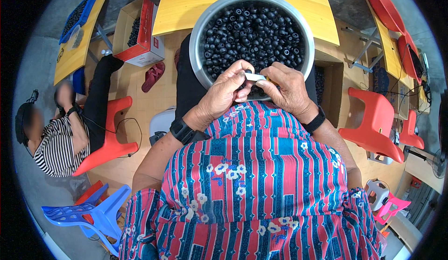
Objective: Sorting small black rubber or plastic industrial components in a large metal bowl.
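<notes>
- Left hand [223, 92], centre frame: pinching one small black piece [248, 72].
- Right hand [288, 90], just beside: gripping white stick [255, 77].
- Metal bowl [308, 41], upper centre: black beads [252, 34].

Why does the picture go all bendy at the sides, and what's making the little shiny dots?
In the head view, the fisheye lens bends straight edges, like the yellow table on the left, and leaves dark corners; in the head view, light glints off the black pieces in the metal bowl; there too, the left hand and right hand look fairly clear.
</notes>
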Demonstrator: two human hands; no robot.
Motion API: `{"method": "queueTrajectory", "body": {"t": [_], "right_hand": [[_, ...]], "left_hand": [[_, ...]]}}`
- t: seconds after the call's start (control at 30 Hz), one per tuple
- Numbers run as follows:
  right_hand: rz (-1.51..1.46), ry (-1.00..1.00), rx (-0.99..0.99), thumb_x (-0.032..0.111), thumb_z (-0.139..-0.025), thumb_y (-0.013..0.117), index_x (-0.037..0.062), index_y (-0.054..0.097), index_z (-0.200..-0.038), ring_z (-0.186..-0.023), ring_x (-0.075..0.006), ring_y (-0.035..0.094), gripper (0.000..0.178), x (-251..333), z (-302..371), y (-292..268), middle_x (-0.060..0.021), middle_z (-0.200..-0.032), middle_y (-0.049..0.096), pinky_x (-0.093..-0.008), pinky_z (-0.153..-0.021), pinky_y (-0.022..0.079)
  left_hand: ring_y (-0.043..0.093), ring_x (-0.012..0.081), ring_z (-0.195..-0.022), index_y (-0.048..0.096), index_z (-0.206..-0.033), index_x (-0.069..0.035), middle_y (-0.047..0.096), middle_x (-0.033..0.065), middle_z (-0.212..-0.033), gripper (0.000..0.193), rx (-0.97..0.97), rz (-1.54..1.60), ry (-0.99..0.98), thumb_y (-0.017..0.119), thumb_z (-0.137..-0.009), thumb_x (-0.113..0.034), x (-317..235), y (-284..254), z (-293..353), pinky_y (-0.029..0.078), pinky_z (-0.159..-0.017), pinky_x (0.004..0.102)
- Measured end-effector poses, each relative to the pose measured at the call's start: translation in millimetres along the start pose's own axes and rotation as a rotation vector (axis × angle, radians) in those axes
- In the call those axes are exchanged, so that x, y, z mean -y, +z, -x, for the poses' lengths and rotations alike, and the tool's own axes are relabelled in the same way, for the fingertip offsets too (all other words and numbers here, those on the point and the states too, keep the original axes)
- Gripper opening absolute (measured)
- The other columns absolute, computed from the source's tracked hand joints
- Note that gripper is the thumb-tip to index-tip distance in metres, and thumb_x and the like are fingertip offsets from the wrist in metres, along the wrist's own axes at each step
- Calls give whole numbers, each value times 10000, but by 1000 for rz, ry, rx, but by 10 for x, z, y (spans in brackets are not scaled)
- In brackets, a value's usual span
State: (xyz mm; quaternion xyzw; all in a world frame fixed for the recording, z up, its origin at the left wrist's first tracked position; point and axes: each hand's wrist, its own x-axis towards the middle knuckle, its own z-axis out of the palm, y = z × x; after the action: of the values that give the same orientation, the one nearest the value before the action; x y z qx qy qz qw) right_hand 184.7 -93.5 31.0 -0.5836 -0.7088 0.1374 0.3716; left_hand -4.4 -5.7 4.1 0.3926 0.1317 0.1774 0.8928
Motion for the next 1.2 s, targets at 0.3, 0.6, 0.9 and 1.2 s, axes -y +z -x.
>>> {"method": "queueTrajectory", "body": {"t": [0.3,0.6,0.9,1.2], "right_hand": [[-23,-8,18,225,-879,686,15,659,-892,-629,-233,580,212,-2,-12,-5,-92,-713,573,-338,-565,455],[-251,317,-211,116,-909,624,-29,665,-894,-766,-270,634,151,-53,-38,-14,-153,-823,650,-335,-716,492],[-425,318,-115,198,-944,583,-32,660,-913,-757,-235,621,244,-157,13,89,-141,-803,635,-326,-717,479],[-181,11,24,171,-885,679,5,654,-889,-674,-229,566,167,-51,11,25,-89,-727,593,-325,-617,448]], "left_hand": [[377,44,-667,485,-1106,-87,442,-19,-846,275,-6,-109,25,434,-1045,-350,-4,-14,2,318,-592,191],[390,50,-668,489,-1075,-89,428,-19,-861,251,17,-43,-8,450,-1041,-335,-18,38,6,333,-598,188],[391,58,-672,487,-1103,-74,447,-16,-875,269,-6,0,-23,432,-1050,-331,-31,65,4,332,-600,197],[397,61,-674,475,-1127,-77,474,-7,-867,261,-35,38,-16,416,-1054,-321,-3,42,1,327,-594,205]]}}
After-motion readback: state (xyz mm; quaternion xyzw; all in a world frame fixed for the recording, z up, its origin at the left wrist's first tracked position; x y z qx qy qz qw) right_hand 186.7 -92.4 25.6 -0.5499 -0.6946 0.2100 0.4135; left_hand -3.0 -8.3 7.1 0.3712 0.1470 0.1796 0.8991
